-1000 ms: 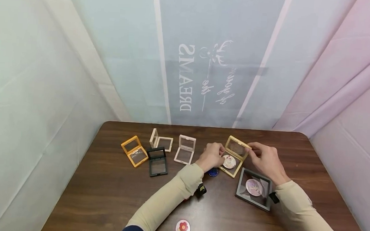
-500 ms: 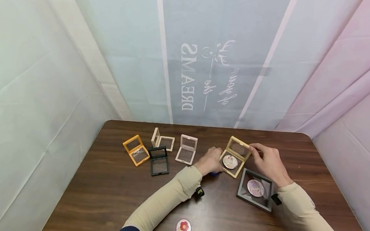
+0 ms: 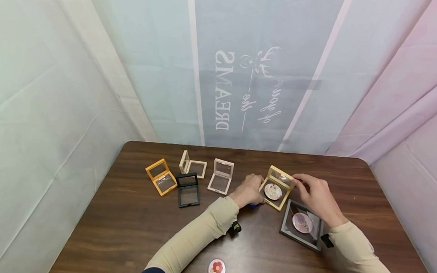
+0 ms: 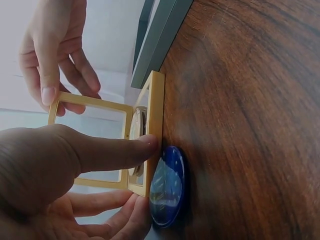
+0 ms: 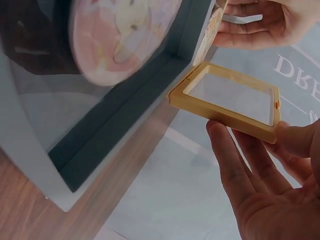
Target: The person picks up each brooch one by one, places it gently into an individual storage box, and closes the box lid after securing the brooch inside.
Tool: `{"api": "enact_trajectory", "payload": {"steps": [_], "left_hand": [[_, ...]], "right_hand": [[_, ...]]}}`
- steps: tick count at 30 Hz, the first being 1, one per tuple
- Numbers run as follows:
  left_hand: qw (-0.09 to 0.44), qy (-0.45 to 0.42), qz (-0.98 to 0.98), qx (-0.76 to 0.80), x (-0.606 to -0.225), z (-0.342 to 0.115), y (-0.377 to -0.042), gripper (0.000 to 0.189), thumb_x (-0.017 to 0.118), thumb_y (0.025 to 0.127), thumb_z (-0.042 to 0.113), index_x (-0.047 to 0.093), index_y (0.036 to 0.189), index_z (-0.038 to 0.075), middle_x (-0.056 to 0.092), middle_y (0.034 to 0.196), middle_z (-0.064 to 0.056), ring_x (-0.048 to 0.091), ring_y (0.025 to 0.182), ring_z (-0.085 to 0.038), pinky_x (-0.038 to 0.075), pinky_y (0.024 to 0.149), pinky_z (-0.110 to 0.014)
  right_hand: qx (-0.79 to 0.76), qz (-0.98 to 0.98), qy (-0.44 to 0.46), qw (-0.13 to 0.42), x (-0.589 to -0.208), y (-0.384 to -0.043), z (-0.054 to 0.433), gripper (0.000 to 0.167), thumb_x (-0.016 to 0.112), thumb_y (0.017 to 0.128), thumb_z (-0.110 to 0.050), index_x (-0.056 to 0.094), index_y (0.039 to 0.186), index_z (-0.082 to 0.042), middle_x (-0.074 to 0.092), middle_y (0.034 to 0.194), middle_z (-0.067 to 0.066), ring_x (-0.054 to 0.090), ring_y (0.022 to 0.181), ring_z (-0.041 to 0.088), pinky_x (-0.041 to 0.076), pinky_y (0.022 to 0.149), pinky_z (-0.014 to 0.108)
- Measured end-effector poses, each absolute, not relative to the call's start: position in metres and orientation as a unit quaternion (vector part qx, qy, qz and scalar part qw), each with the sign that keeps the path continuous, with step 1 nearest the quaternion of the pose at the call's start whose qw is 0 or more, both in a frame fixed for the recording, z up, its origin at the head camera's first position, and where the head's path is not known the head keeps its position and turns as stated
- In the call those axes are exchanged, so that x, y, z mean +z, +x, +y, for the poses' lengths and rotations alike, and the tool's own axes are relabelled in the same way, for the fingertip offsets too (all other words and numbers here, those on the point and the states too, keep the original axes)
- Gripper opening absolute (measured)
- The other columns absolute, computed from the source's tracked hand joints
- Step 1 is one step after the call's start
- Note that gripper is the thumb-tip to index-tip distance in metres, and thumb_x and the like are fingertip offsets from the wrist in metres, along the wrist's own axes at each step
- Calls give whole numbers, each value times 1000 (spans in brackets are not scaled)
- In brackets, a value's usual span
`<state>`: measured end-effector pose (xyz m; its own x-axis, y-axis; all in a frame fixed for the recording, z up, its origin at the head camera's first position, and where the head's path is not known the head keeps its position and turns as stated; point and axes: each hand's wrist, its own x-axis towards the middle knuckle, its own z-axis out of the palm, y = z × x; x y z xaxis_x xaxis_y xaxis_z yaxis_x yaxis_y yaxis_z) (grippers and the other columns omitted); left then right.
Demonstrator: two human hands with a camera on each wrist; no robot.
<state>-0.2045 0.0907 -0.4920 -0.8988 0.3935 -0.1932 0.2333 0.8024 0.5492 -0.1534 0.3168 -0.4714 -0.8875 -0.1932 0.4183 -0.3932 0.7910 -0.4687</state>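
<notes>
A yellow hinged display frame [image 3: 273, 205] lies with its lid raised at the table's back right. A round, pale patterned badge [image 3: 273, 191] sits on the clear film of its base. My left hand [image 3: 250, 190] grips the base's left side, thumb along the rim and fingers behind in the left wrist view. By the lid's free corner, my right hand [image 3: 318, 197] pinches the frame between thumb and fingers, as the right wrist view shows. A blue round badge [image 4: 169, 187] lies on the table under the left hand, mostly hidden from the head view.
Right of centre, a larger grey frame [image 3: 299, 241] holds a pinkish round badge [image 3: 302, 223]. Open orange [image 3: 161, 177], black [image 3: 187, 196], cream [image 3: 197, 168] and pale pink [image 3: 220, 176] frames stand at the back left. A red-flower badge [image 3: 216, 270] lies near the front.
The left hand has drawn back from the pale badge to the base's left side. Held by the right hand, the lid has tipped lower toward the base.
</notes>
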Motion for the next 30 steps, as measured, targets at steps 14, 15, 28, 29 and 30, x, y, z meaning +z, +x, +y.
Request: {"api": "enact_trajectory", "payload": {"steps": [14,15,28,29,30], "left_hand": [[147,165,934,282,-492,88,-207,56,99,76,23,73,125,13,68,114,-4,65,100,-18,54,81,-29],[145,165,934,283,-492,88,-207,56,99,76,23,73,125,13,68,113,-4,65,100,-17,54,80,-29],[164,155,935,272,-492,89,-206,62,97,80,28,70,135,14,68,126,-4,65,116,-22,56,90,-33],[166,152,935,272,-492,89,-206,63,97,80,28,70,135,14,68,127,-4,65,117,-21,57,90,-33],[168,150,935,272,-492,89,-206,64,97,80,28,70,136,14,68,128,-4,65,118,-21,57,91,-33]], "right_hand": [[272,-928,179,179,-470,-145,312,13,74,99,-1,79,111,-3,78,97,6,66,76,11,59,66,37],[274,-928,181,176,-470,-145,312,14,74,99,-1,79,111,-4,78,97,6,68,78,12,61,67,39],[271,-929,188,169,-474,-139,309,11,73,101,-4,79,109,-6,75,97,2,70,81,11,63,72,38],[272,-929,187,165,-475,-138,308,11,73,101,-4,79,109,-6,75,98,2,70,81,12,63,72,38],[272,-930,188,162,-475,-138,308,11,73,100,-4,79,109,-6,75,99,1,71,82,12,63,72,38]]}}
